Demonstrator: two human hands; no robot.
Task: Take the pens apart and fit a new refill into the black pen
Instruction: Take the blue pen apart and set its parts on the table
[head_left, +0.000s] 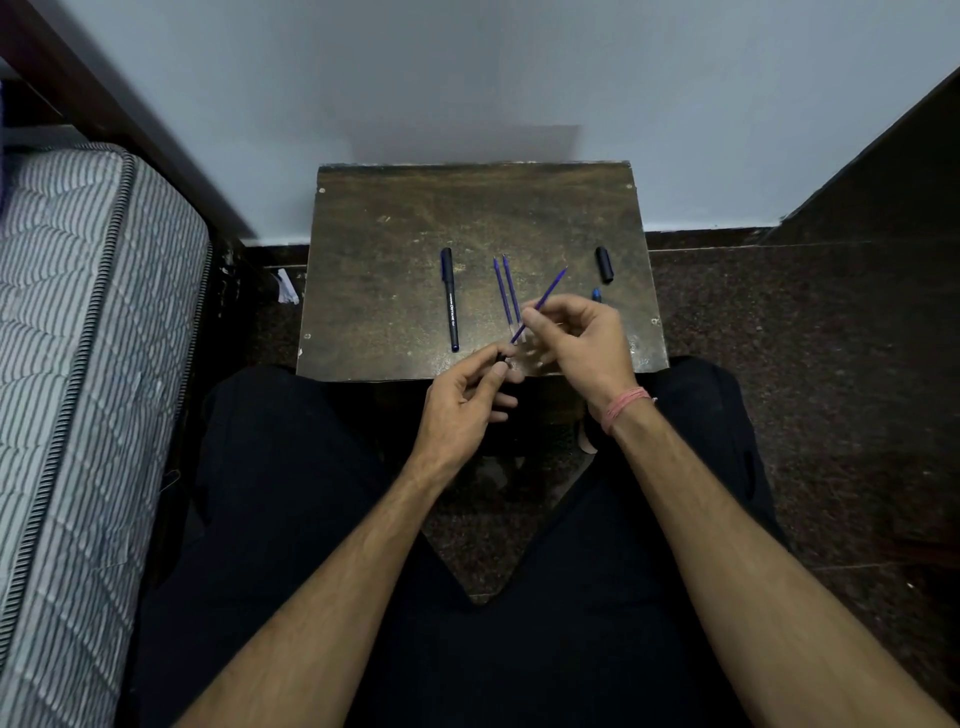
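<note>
Two thin blue refills (506, 290) lie side by side mid-surface on the worn dark wooden surface (384, 218), untouched. One capped black pen with white lettering (450, 299) lies to their left, apparently not yet taken apart. A loose black cap (603, 264) and a small blue piece (597, 295) sit far right, so one pen looks dismantled. Right hand (582, 338) pinches a third blue refill (543, 301), tip pointing far-right. Left hand (462, 400) pinches a small dark part (502, 357), likely the black barrel, mostly hidden. Left to do, by my reading: insert refill, reassemble, open second pen.
</note>
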